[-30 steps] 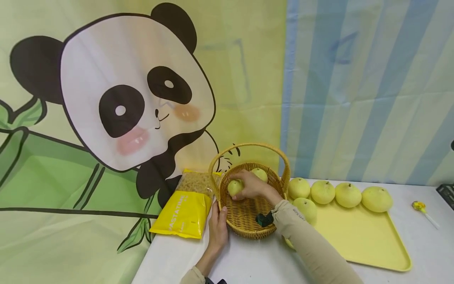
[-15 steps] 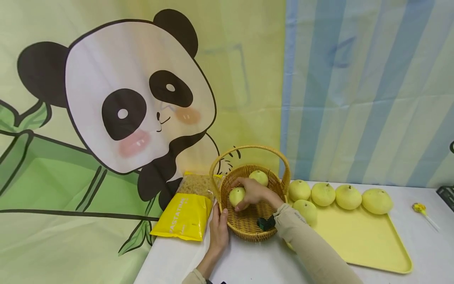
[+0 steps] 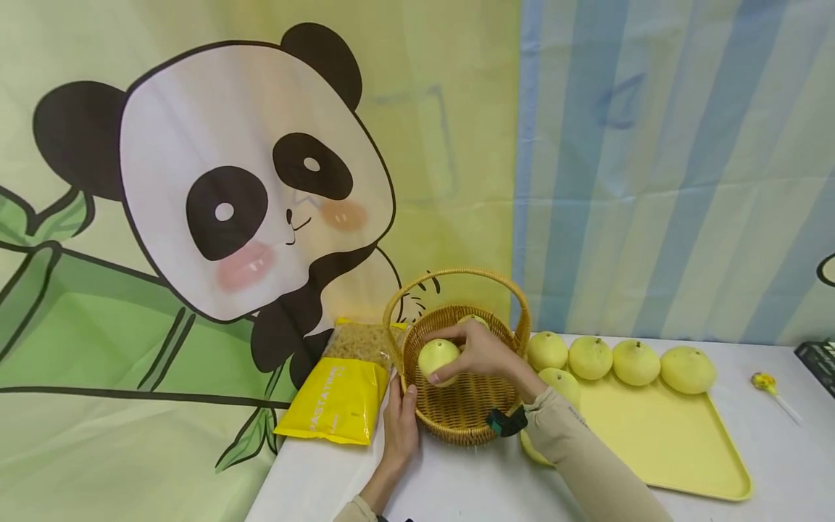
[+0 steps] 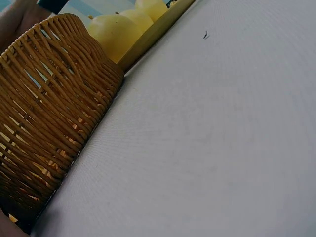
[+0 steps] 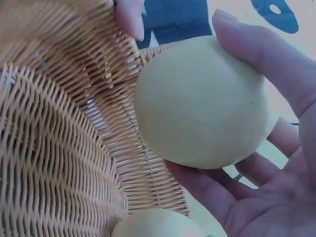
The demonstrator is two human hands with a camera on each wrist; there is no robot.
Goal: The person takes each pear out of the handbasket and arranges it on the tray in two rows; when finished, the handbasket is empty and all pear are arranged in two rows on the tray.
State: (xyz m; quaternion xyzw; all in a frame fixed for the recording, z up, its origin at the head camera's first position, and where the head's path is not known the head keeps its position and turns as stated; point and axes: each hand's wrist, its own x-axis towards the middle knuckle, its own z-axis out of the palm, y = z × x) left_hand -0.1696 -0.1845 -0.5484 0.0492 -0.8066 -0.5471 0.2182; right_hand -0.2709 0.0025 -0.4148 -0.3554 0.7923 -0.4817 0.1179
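My right hand (image 3: 479, 354) grips a pale yellow pear (image 3: 438, 361) inside the wicker basket (image 3: 463, 435). In the right wrist view, the thumb lies on one side of this pear (image 5: 202, 103) and fingers on the other; it appears raised off the basket floor. A second pear (image 3: 472, 320) lies at the back of the basket, partly hidden by the hand. My left hand (image 3: 400, 428) rests against the basket's left outer side, its fingers mostly straight and the thumb near the rim. In the left wrist view, the basket's woven wall (image 4: 54, 98) stands on the white cloth.
Right of the basket lies a yellow tray (image 3: 678, 442) with several pears (image 3: 591, 357) along its back and left edges. A yellow pasta bag (image 3: 342, 399) leans at left. A lollipop (image 3: 763, 381) and a dark box (image 3: 818, 362) are far right. A panda-printed curtain (image 3: 450, 109) hangs behind.
My right hand and its pear have shifted slightly toward me and upward; the pear looks larger and the wrist has drawn back. The left hand and basket stay nearly in place.
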